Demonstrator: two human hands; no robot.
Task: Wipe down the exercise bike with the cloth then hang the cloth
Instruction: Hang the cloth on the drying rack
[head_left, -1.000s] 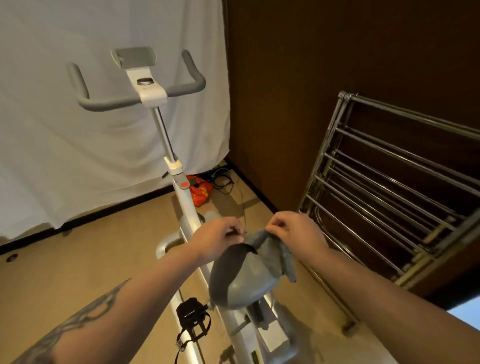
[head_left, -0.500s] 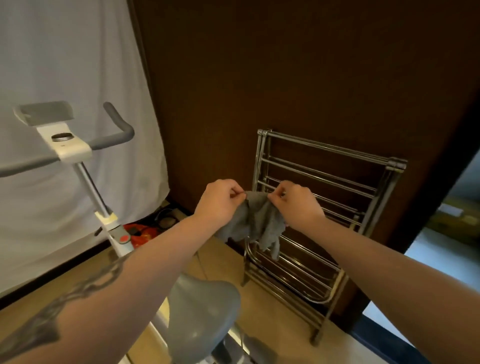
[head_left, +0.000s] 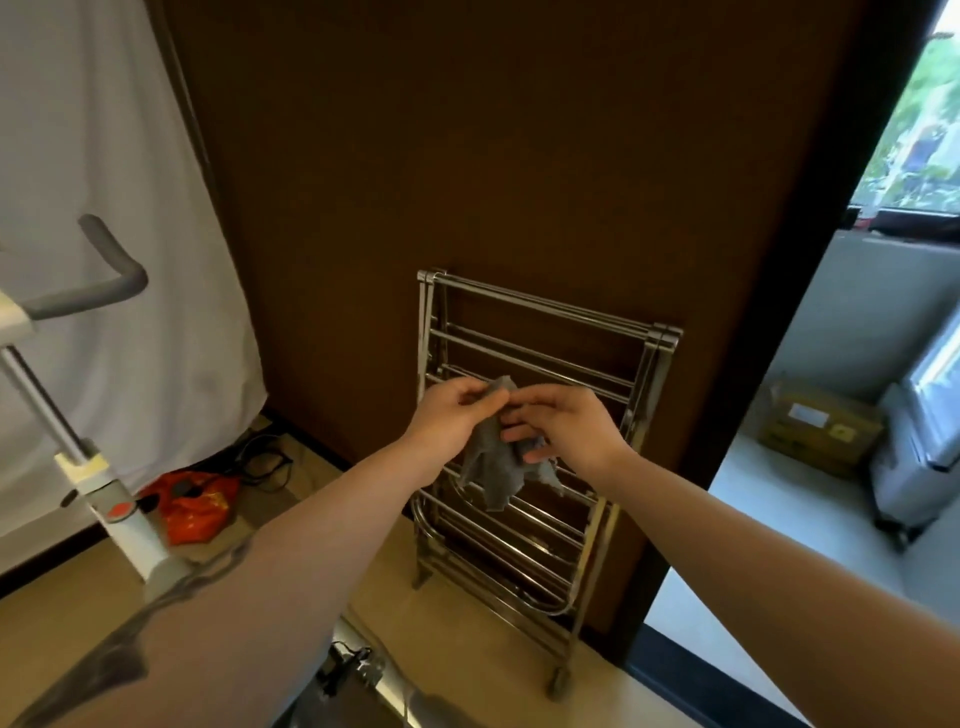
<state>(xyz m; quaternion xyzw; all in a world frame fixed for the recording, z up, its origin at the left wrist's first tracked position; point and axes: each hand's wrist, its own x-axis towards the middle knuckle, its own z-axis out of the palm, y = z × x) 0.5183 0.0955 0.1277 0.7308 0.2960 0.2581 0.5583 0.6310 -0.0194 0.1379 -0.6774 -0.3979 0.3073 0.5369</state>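
At frame centre, the left hand (head_left: 451, 415) and right hand (head_left: 563, 427) both pinched a crumpled grey fabric cloth (head_left: 491, 465), hanging bunched before the folded chrome metal drying rack (head_left: 540, 343).

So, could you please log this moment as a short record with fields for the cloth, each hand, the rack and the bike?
cloth: grey cloth, bunched, held up in front of the rack
left hand: left hand pinches its top edge
right hand: right hand grips it
rack: folded metal drying rack against the brown wall, bars bare
bike: exercise bike at left
hung: not yet
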